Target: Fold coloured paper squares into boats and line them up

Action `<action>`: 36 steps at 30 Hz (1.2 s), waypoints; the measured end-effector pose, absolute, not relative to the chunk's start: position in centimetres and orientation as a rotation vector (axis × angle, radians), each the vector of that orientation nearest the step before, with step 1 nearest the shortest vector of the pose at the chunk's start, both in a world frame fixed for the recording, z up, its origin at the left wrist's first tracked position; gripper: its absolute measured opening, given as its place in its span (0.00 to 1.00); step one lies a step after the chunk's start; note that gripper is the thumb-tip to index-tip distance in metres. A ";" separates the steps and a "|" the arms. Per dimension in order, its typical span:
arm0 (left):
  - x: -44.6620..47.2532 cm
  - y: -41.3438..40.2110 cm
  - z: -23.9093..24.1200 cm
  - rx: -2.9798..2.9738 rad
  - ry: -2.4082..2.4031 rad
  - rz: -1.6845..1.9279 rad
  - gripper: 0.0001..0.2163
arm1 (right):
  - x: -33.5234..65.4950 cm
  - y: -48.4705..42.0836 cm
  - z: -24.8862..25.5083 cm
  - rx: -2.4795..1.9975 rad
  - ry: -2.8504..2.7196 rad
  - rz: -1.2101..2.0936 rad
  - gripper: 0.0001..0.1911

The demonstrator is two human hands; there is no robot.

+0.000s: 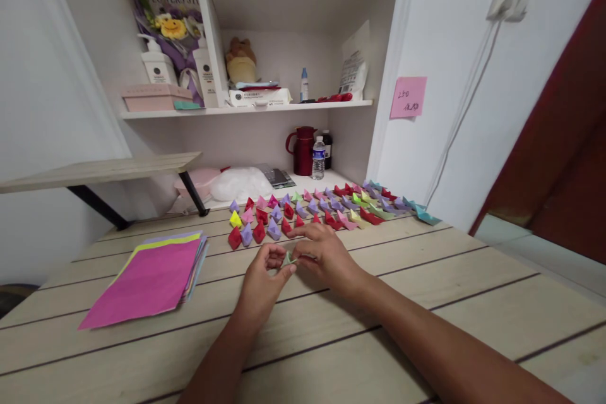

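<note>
A small pale green folded paper (288, 259) sits between my two hands, just above the table. My left hand (263, 273) grips its left side, with the thumb against the front of it. From the right, my right hand (326, 254) pinches its edge between thumb and finger. Both hands hide part of the paper, so its full shape cannot be made out. Just beyond them stand rows of small folded paper boats (274, 229) in red, purple, pink, yellow, green and blue.
A stack of coloured paper sheets (146, 278), pink on top, lies at the left. Behind it stands a raised wooden shelf (108, 169) on black legs. At the back are a dark red jug (303, 151), a water bottle (319, 161) and a plastic bag (241, 184).
</note>
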State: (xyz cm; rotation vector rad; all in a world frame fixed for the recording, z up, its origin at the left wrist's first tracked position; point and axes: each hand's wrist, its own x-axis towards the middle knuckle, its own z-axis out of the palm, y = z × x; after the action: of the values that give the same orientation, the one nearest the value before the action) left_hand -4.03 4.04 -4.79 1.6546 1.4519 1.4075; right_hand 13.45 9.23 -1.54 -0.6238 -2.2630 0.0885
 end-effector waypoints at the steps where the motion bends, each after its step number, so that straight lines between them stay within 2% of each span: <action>1: -4.0 4.0 -4.7 1.660 1.445 1.409 0.11 | 13.4 9.2 -1.5 -0.622 -2.264 0.083 0.04; 11: -3.7 3.4 -3.9 1.678 1.336 1.413 0.08 | 13.1 8.9 -1.5 -0.638 -2.263 0.113 0.04; 18: -4.0 3.6 -4.0 1.634 1.321 1.470 0.09 | 13.0 8.8 -1.2 -0.688 -2.244 0.254 0.07; 27: -4.0 3.5 -4.1 1.542 1.270 1.503 0.10 | 12.8 8.6 -1.1 -0.763 -2.220 0.406 0.06; 36: -3.4 2.8 -3.1 1.544 1.239 1.407 0.10 | 13.2 8.8 -0.8 -0.810 -2.201 0.532 0.05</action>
State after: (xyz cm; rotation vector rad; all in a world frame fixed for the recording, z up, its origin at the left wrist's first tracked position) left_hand -3.43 2.80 -3.11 1.5445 1.2395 1.4069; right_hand 13.23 8.77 -0.78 -0.8098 -2.2010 0.5316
